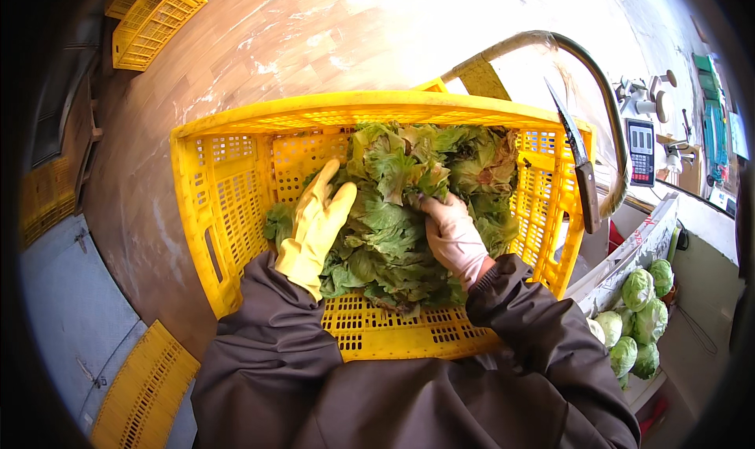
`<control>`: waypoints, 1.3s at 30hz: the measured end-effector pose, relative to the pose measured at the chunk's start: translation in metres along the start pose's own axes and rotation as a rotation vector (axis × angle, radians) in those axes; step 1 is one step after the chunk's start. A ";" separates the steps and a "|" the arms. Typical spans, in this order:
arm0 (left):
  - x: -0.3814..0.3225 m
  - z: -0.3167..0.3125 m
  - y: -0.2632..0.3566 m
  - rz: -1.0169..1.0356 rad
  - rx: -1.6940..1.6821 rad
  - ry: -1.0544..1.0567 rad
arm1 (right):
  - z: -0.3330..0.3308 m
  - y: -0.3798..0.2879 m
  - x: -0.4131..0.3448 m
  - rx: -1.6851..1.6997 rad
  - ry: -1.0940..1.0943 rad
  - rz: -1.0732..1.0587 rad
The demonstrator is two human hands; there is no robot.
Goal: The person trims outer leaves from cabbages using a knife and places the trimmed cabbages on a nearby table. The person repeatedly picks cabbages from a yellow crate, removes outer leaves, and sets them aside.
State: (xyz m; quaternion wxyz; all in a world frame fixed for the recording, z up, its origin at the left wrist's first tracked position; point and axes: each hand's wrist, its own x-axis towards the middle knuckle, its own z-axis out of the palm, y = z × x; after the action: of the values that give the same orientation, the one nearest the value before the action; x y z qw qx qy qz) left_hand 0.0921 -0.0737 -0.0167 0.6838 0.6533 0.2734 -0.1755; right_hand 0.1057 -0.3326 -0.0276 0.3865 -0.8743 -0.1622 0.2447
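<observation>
A yellow perforated plastic crate [365, 101] lies in front of me, holding a heap of green lettuce leaves [383, 225], some of them browned at the edges. My left hand [315, 225], in a yellow rubber glove, is over the left side of the heap, fingers apart and pointing away from me. On the right, my right hand [454, 231] wears a pale pink glove and has its fingers closed on a lettuce leaf near the middle of the heap. Its fingertips are partly hidden by leaves.
A knife [577, 154] with a wooden handle stands by the crate's right rim, beside a curved metal tube [607, 89]. Further right are a digital scale [640, 154] and several cabbages [637, 290]. More yellow crates [156, 27] stand at the upper left.
</observation>
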 end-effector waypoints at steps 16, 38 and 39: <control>-0.088 0.045 -0.082 0.635 1.128 -0.473 | -0.032 -0.022 0.036 -0.196 -0.386 0.152; -0.113 -0.072 0.094 0.317 0.420 0.275 | 0.075 -0.141 0.023 1.286 -0.231 0.138; -0.118 -0.077 0.099 0.176 0.205 0.338 | 0.078 -0.143 0.045 0.619 -0.037 0.022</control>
State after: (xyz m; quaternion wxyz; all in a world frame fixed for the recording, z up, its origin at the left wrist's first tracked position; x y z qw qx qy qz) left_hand 0.0476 -0.0032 0.1337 0.5709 0.7610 0.3066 -0.0300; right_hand 0.0868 -0.1724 0.0215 0.6289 -0.7120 -0.0776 0.3027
